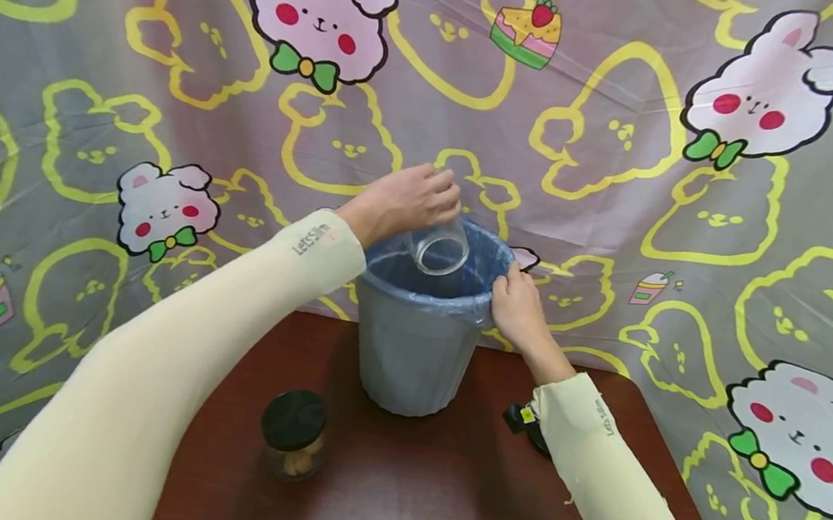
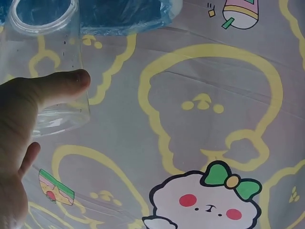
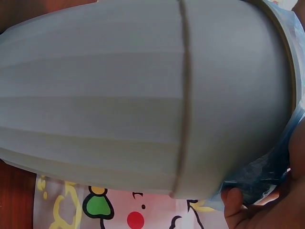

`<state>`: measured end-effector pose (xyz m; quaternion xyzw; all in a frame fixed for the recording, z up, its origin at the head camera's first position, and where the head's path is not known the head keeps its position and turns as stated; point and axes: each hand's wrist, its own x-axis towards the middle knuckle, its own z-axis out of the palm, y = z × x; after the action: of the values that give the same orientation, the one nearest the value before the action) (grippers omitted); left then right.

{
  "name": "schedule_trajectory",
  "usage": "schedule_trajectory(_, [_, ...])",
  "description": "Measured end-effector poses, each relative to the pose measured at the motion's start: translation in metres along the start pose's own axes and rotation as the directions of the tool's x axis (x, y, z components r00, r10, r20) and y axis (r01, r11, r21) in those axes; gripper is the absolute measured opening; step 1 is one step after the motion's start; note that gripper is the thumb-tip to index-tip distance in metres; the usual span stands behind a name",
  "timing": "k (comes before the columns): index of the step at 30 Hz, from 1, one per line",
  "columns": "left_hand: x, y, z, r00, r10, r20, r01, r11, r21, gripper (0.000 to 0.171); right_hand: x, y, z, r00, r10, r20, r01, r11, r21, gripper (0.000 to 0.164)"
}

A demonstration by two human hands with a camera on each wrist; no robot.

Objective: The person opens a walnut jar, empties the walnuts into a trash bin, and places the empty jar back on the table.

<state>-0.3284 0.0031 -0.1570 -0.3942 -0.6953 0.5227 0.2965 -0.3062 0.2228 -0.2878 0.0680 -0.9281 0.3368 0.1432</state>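
My left hand (image 1: 413,197) holds a clear jar (image 1: 439,237) tipped mouth-down over a grey trash bin (image 1: 415,352). In the left wrist view the thumb lies across the wall of the jar (image 2: 62,52), which shows no contents apart from a few small specks. A blue plastic liner (image 1: 491,255) is folded over the bin's rim. My right hand (image 1: 519,305) grips the rim and liner on the right side. The right wrist view shows its fingers curled at the bunched liner (image 3: 262,174) beside the bin's wall (image 3: 119,86). The bin's bottom is hidden inside.
A jar with a black lid (image 1: 293,424) and light brown pieces inside stands at the front left of the bin. A small black object (image 1: 520,418) lies partly behind the right sleeve. The dark red-brown table (image 1: 394,492) meets a patterned cloth (image 1: 604,186) behind.
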Motion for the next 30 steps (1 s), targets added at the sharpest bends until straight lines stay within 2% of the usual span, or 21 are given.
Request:
schedule_trajectory(5, [0.000, -0.003, 0.005, 0.998, -0.049, 0.049, 0.051, 0.998, -0.030, 0.056, 0.001, -0.001, 0.002, 1.000, -0.005, 0.008, 0.005, 1.000, 0.007, 0.057])
schedule_trajectory(8, [-0.005, -0.004, 0.008, 0.994, -0.054, 0.092, 0.058, 0.997, -0.045, 0.052, 0.001, -0.001, 0.003, 1.000, -0.008, 0.017, 0.008, 1.000, 0.008, 0.057])
schedule_trajectory(11, [-0.014, -0.004, 0.009, 0.990, -0.028, 0.135, 0.032, 0.999, -0.031, 0.054, 0.001, -0.001, 0.003, 1.000, -0.004, 0.026, 0.004, 1.000, 0.008, 0.056])
schedule_trajectory(13, [-0.020, -0.004, 0.009, 0.986, -0.038, 0.160, 0.046, 0.998, -0.045, 0.054, 0.000, -0.001, 0.002, 1.000, -0.008, 0.013, 0.008, 1.000, -0.003, 0.056])
schedule_trajectory(15, [-0.027, -0.004, 0.008, 0.983, -0.066, 0.170, 0.077, 0.995, -0.063, 0.054, 0.001, -0.001, 0.002, 1.000, -0.013, 0.002, 0.013, 1.000, -0.012, 0.056])
schedule_trajectory(17, [-0.032, -0.004, 0.008, 0.979, -0.115, 0.166, 0.135, 0.984, -0.117, 0.051, 0.001, 0.001, 0.001, 1.000, -0.018, -0.013, 0.018, 1.000, -0.022, 0.055])
schedule_trajectory(21, [-0.041, -0.003, 0.010, 0.975, -0.164, 0.151, 0.193, 0.959, -0.206, 0.051, 0.002, 0.004, 0.000, 1.000, -0.010, -0.007, 0.010, 1.000, -0.017, 0.056])
schedule_trajectory(25, [-0.046, -0.001, 0.012, 0.976, -0.158, 0.147, 0.189, 0.955, -0.227, 0.055, 0.002, 0.004, 0.000, 1.000, -0.002, 0.006, 0.002, 1.000, -0.007, 0.056])
schedule_trajectory(30, [-0.050, -0.002, 0.011, 0.978, -0.141, 0.152, 0.166, 0.972, -0.167, 0.058, 0.001, 0.002, 0.001, 1.000, -0.015, -0.003, 0.015, 1.000, -0.005, 0.056])
